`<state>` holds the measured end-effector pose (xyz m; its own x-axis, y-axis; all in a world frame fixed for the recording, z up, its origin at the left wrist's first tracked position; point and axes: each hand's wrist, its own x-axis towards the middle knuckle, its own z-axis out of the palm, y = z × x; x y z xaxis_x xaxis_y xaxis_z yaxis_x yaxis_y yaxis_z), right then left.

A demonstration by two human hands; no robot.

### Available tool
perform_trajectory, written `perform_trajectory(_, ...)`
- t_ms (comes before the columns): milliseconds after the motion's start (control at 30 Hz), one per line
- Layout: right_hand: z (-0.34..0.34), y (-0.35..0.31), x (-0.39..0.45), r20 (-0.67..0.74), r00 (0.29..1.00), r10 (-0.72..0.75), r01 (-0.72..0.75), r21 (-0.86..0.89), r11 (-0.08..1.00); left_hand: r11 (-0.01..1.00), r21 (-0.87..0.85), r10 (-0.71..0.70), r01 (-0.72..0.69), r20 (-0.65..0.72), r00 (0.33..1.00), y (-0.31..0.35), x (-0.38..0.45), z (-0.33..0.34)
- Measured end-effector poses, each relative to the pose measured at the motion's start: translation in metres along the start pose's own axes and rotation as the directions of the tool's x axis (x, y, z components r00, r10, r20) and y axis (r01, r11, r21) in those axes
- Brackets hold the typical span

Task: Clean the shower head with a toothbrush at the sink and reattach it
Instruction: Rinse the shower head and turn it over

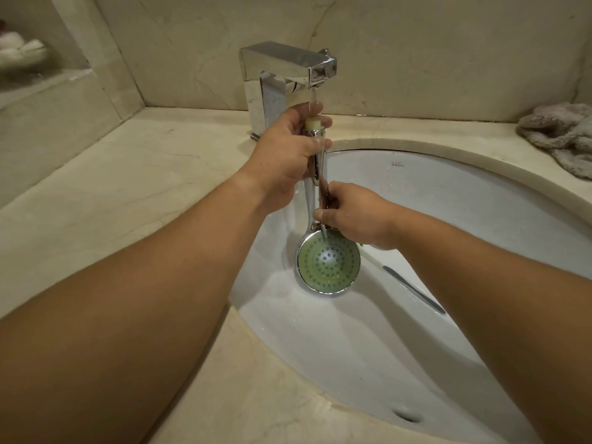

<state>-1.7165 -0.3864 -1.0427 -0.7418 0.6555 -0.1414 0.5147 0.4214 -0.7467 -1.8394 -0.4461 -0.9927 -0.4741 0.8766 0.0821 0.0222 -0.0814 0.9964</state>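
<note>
Shower head [328,262] held upside down over the white sink [464,200], threaded inlet end up under the running stream from the chrome faucet [288,68]. Left hand [288,155] wrapped round the upper handle. Right hand [355,216] grips the lower handle just above the green spray face, which faces the camera. Toothbrush [413,290] lies in the basin below the right wrist. Grey towel [557,133] crumpled on the marble surface [96,193], far right.
</note>
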Motion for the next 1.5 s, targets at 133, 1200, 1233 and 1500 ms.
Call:
perform_trajectory(133,-0.0007,-0.0021,-0.0014,-0.003,1.0,-0.005,0.005,-0.031,1.0,1.0,-0.001,0.002,-0.002,-0.002,1.0,-0.0005,0.0004,-0.0001)
perform_trajectory(1200,0.0015,-0.0058,-0.0025,-0.062,0.998,-0.023,0.018,-0.084,0.996,1.0,-0.019,0.023,-0.023,-0.009,1.0,0.0002,0.0007,-0.0022)
perform_trajectory(1233,0.0017,-0.0059,-0.0023,-0.072,0.997,-0.027,0.021,-0.084,0.996,0.999,-0.02,0.027,-0.027,-0.011,1.0,0.0005,0.0006,-0.0021)
perform_trajectory(1500,0.0085,-0.0045,0.0,-0.151,0.988,-0.044,0.031,-0.086,0.996,0.998,-0.009,0.063,-0.063,-0.023,0.998,0.002,0.0006,-0.0014)
